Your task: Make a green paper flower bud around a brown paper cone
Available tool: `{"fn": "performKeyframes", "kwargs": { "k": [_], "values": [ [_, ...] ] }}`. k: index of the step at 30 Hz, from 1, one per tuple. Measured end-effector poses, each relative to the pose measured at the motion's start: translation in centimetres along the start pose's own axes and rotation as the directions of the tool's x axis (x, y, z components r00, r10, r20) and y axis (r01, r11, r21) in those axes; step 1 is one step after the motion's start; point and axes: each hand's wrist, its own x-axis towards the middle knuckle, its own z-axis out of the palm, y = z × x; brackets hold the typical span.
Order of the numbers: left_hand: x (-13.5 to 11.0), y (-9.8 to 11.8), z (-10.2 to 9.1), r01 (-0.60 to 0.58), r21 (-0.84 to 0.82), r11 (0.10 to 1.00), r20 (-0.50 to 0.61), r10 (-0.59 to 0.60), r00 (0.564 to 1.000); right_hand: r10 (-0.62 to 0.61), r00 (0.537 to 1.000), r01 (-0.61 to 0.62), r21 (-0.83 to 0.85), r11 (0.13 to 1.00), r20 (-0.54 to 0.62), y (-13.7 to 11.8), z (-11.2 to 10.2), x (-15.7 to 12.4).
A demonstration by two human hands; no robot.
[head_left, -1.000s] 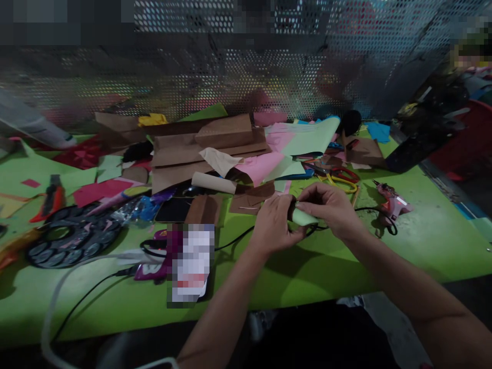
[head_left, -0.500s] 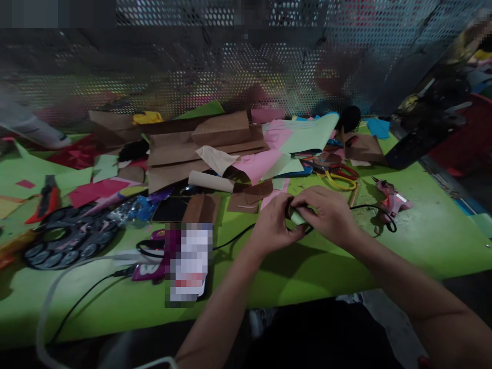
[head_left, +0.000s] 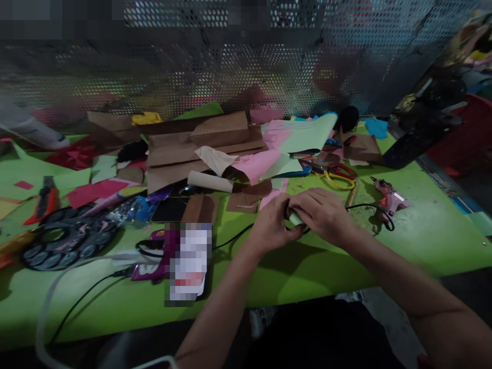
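Over the green tabletop, my left hand [head_left: 272, 225] is closed on a small pale green piece [head_left: 295, 219], perhaps rolled or folded paper. My right hand [head_left: 326, 214] pinches the same piece from the other side, its fingers covering the upper part. Most of the piece is hidden, so its full shape cannot be made out. A black cord passes behind both hands. To the right lies a pink glue gun [head_left: 392, 201] on its side. Just beyond my right hand are scissors with yellow handles [head_left: 337, 180].
Brown paper [head_left: 219, 130], pink and pale green sheets lie across the back, before a perforated metal screen [head_left: 192, 77]. To the left are a pixelated phone [head_left: 192, 261], a purple power strip [head_left: 148, 271], a black round tray [head_left: 73, 238] and an orange-handled cutter [head_left: 46, 200].
My right fingers have shifted slightly over the pale green piece and lie closer together. Both hands stay in nearly the same place, and the view has moved a little.
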Motion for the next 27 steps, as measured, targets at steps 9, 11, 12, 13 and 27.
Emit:
{"fn": "performKeyframes", "kwargs": {
  "k": [9,11,12,13,27],
  "values": [
    [0.0,0.0,0.2,0.015,0.021,1.0,0.034,-0.016,0.999,0.004,1.0,-0.003,-0.033,0.999,0.027,-0.1,-0.4,0.3],
    [0.0,0.0,0.2,0.018,0.006,1.0,0.04,-0.019,0.999,0.006,1.0,-0.006,-0.026,1.0,0.023,0.0,-0.3,0.3],
    [0.0,0.0,0.1,0.015,-0.012,1.0,0.044,-0.014,0.999,0.009,1.0,-0.009,-0.013,1.0,0.016,0.1,-0.3,0.3],
    [0.0,0.1,0.1,0.014,-0.034,0.999,0.048,-0.012,0.999,0.019,1.0,-0.019,0.004,1.0,0.008,0.2,-0.3,0.3],
    [0.0,-0.7,-0.2,0.267,-0.397,0.878,0.15,-0.224,0.963,0.381,0.905,-0.417,0.562,0.714,0.187,1.8,0.3,1.1]
  ]
}}
